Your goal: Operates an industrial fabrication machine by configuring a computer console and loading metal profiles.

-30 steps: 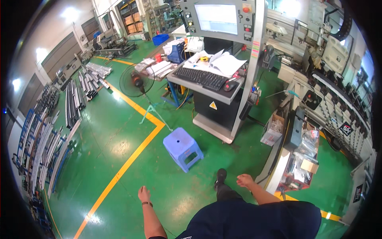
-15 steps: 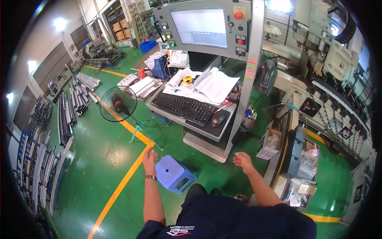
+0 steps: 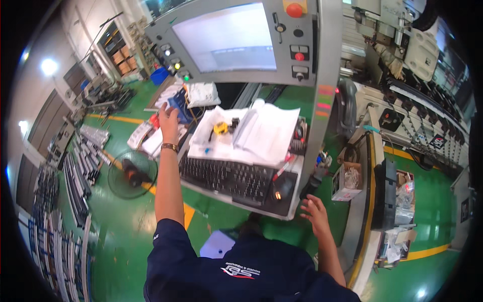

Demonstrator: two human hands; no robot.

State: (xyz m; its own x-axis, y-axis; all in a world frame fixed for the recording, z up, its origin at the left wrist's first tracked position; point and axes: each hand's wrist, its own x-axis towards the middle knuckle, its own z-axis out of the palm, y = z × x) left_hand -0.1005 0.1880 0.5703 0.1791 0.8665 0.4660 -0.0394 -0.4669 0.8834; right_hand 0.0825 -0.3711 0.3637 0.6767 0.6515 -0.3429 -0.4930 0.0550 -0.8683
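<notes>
My left hand (image 3: 169,125) is raised at the left of the console shelf, fingers apart, nothing visible in it. Behind it are a blue bin (image 3: 182,103) and a white bag (image 3: 202,94). Open papers (image 3: 266,133) lie on the shelf with a yellow tape measure (image 3: 220,128) on top. In front of the papers sits a black keyboard (image 3: 226,176), and to its right a black mouse (image 3: 283,189) with a red-and-white pen (image 3: 283,168) nearby. My right hand (image 3: 315,215) hangs just off the shelf's right front corner, open and holding nothing.
A control panel with a lit screen (image 3: 226,40) rises above the shelf. A floor fan (image 3: 132,173) stands at left, near long metal profiles (image 3: 78,176). A blue plastic stool (image 3: 217,244) is by my body. Boxes (image 3: 347,181) and a machine bed line the right.
I have come closer to the console. My left hand has gone up and forward from beside the stool to the shelf's left side. My right hand is now near the shelf's front corner.
</notes>
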